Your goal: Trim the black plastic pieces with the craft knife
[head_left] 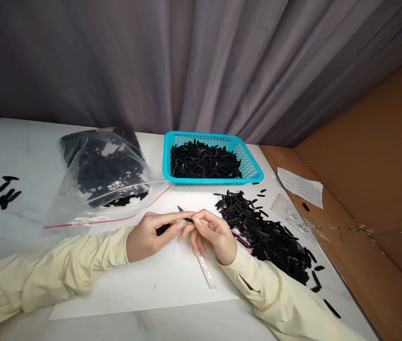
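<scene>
Pinched on one slim black piece [188, 219], the left grip [147, 238] and right grip [218, 234] meet over a white sheet [126, 290] on the surface [144, 327], near a loose black pile [275, 244]; close work on a single piece appears under way, the next move seemingly calling for a light, steady touch

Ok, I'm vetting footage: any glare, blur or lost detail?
Head view: white glints on large clear plastic bag; grey fabric curtain dims toward upper corners; piled thin black strips blend together; bare left hand and right hand without obvious blur.
</scene>
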{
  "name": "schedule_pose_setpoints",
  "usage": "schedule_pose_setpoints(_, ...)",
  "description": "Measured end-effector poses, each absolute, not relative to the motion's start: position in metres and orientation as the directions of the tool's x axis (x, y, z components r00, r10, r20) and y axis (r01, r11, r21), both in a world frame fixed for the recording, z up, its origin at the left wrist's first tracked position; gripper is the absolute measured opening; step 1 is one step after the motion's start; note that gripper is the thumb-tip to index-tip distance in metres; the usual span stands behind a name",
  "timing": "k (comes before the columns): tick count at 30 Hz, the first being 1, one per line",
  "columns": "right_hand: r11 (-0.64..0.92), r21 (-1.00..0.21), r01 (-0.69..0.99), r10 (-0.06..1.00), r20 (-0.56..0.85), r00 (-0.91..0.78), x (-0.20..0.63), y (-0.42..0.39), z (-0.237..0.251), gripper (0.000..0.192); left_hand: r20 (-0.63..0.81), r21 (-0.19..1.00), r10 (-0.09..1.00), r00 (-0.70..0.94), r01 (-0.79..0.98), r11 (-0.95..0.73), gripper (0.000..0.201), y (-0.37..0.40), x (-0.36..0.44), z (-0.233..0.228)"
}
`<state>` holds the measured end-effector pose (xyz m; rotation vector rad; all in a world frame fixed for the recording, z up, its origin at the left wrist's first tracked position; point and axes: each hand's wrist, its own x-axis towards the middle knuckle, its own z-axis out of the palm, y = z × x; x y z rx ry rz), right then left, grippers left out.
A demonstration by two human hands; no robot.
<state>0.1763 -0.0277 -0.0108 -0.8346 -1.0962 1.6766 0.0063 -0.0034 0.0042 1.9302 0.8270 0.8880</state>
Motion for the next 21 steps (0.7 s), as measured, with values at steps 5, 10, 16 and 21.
schedule_pose_setpoints(5, -0.171, -0.926, -0.336, 0.945, -0.057, -0.323, 0.1761, -0.0279, -0.0104, 0.025, 0.265, 0.872, 0.806, 0.529, 0.226, -0.435, 0.031, -0.0035, 0.0066, 0.0055)
schedule_pose_setpoints(10, -0.172, -0.928, -0.331, 0.949, -0.066, -0.307, 0.1763, -0.0275, -0.0090, 0.025, 0.265, 0.871, 0.818, 0.510, 0.238, -0.430, 0.032, -0.0036, 0.0077, 0.0068)
schedule_pose_setpoints(16, -0.174, -0.931, -0.320, 0.955, -0.081, -0.284, 0.1768, -0.0277, -0.0092, 0.027, 0.225, 0.880, 0.820, 0.526, 0.252, -0.403, 0.034, -0.0031, 0.0068, 0.0078)
schedule_pose_setpoints(21, -0.149, -0.945, -0.292, 0.963, -0.073, -0.258, 0.1781, -0.0290, -0.0077, 0.026, 0.160, 0.908, 0.836, 0.525, 0.254, -0.333, 0.036, -0.0023, 0.0069, 0.0062)
